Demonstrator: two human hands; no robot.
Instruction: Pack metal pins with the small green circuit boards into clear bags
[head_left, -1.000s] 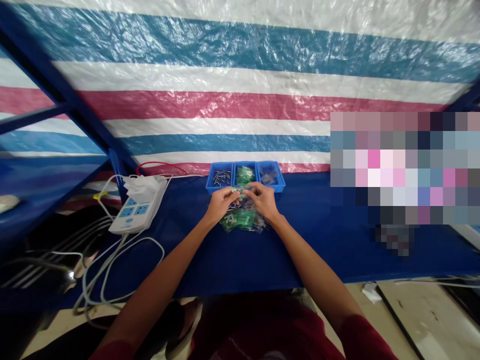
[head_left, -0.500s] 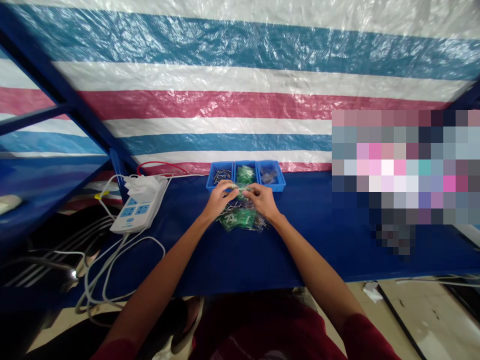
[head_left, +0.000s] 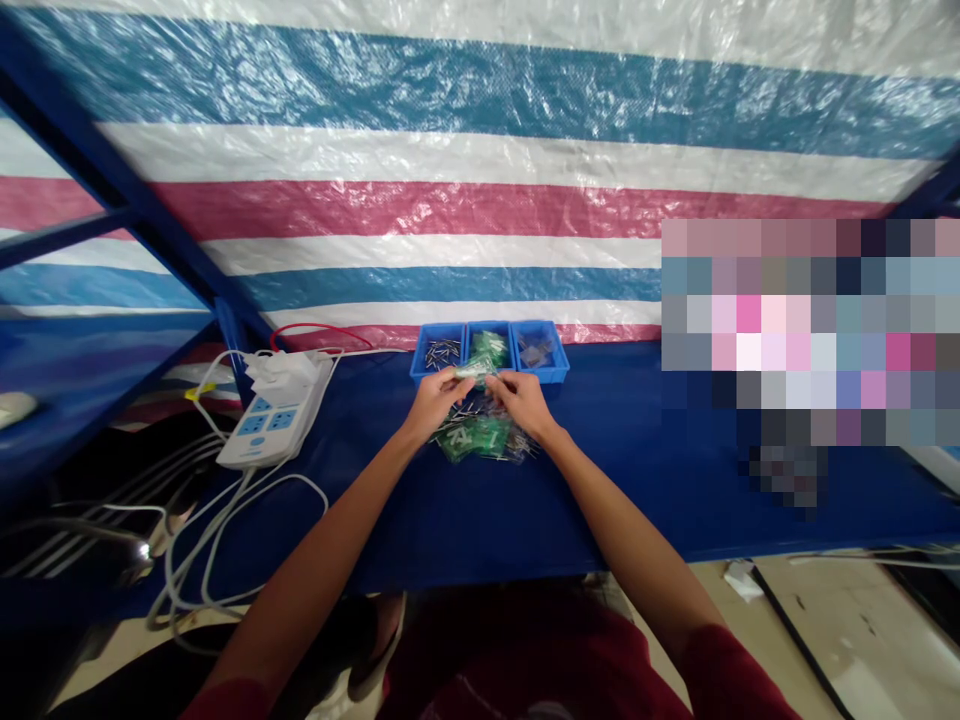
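Between my two hands is a small clear-and-green plastic bag (head_left: 475, 371), pinched from both sides. My left hand (head_left: 436, 402) closes on its left edge with thumb and fingers. On the other side, my right hand (head_left: 520, 398) grips it the same way. What the bag holds is too small to make out. Below my hands lies a pile of green-marked plastic bags (head_left: 480, 437) mixed with thin metal pieces. Just beyond my fingers stand three joined blue bins: a left bin (head_left: 417, 364) of metal pieces, a middle bin (head_left: 470, 330) of green bags, a right bin (head_left: 553, 375) of clear bags.
All this is on a blue table (head_left: 465, 540). A white power strip (head_left: 270, 420) with plugs and looping white cables (head_left: 217, 545) occupies the left side. Behind hangs a striped plastic sheet (head_left: 450, 210). A blurred-out area (head_left: 810, 350) covers the right. A blue frame post (head_left: 161, 250) rises at left.
The bag between my hands has tilted and shows more of its surface above my fingers. My hands have stayed in nearly the same place.
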